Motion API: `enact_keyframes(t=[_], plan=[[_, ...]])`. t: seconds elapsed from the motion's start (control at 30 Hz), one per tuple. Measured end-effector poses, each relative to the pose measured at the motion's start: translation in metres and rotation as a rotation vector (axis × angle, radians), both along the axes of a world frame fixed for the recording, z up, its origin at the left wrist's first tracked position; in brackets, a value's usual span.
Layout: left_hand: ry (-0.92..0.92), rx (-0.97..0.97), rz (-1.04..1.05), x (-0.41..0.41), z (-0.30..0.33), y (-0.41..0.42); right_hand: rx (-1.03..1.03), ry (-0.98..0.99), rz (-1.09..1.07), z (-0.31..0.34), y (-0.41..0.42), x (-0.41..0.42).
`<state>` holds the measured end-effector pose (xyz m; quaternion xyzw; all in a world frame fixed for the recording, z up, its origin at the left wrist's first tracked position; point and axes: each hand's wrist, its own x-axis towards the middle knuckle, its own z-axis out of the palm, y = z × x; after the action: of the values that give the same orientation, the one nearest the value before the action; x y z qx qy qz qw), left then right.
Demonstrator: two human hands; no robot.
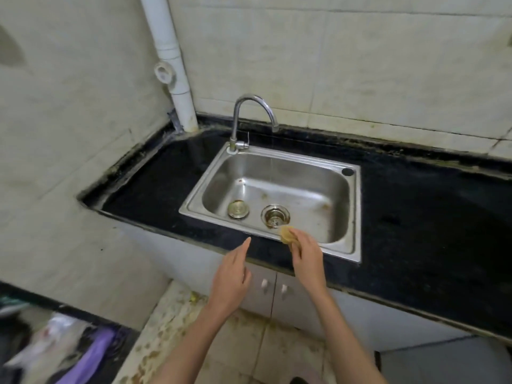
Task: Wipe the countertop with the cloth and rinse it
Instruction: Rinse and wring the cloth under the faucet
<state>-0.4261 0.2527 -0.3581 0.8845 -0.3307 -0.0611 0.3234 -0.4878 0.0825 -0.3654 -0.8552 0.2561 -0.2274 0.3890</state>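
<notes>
A: Where is the cloth?

B: The yellow cloth (286, 234) is bunched small in the right hand (306, 256), over the near rim of the stainless sink (357, 212), just at five o'clock from the drain strainer (275, 216). The fingers (296, 246) curl round it and pinch it; only its upper end shows.

A: And the other hand?

B: The left hand (231, 281) hangs at nine o'clock from the right one, above the front edge of the black tabletop (415, 217). Its fingers are straight and close together, pointing toward one o'clock, holding nothing.

A: What lies around?

B: A round drain plug (238, 209) sits on the basin floor at nine o'clock from the strainer. The curved chrome faucet (253, 117) stands at the sink's far left corner, at twelve o'clock from the plug. A white pipe (171, 62) runs up the tiled wall at eleven o'clock. Below the tabletop are grey cabinet doors (263, 289) with two small knobs, over a stained tile floor (249, 347).
</notes>
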Motion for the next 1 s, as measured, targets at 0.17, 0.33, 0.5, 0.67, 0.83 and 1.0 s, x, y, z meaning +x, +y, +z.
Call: enact_keyframes(t=[0.17, 0.33, 0.5, 0.67, 0.83, 1.0], plan=[[0.022, -0.018, 0.008, 0.061, -0.004, -0.020, -0.019, 0.061, 0.025, -0.002, -0.013, 0.051], [0.010, -0.005, -0.008, 0.128, 0.000, -0.065, -0.014, 0.087, 0.036, -0.011, -0.054, 0.114], [0.023, 0.003, 0.025, 0.194, 0.006, -0.106, 0.021, 0.119, 0.072, -0.021, -0.089, 0.172], [0.039, 0.110, 0.024, 0.272, 0.000, -0.145, 0.140, 0.200, 0.014, -0.036, -0.118, 0.216], [0.056, 0.169, 0.020, 0.348, -0.004, -0.190, 0.143, 0.253, -0.006, -0.058, -0.130, 0.246], [0.073, 0.189, -0.004, 0.396, -0.010, -0.231, 0.364, 0.283, -0.195, -0.078, -0.134, 0.267]])
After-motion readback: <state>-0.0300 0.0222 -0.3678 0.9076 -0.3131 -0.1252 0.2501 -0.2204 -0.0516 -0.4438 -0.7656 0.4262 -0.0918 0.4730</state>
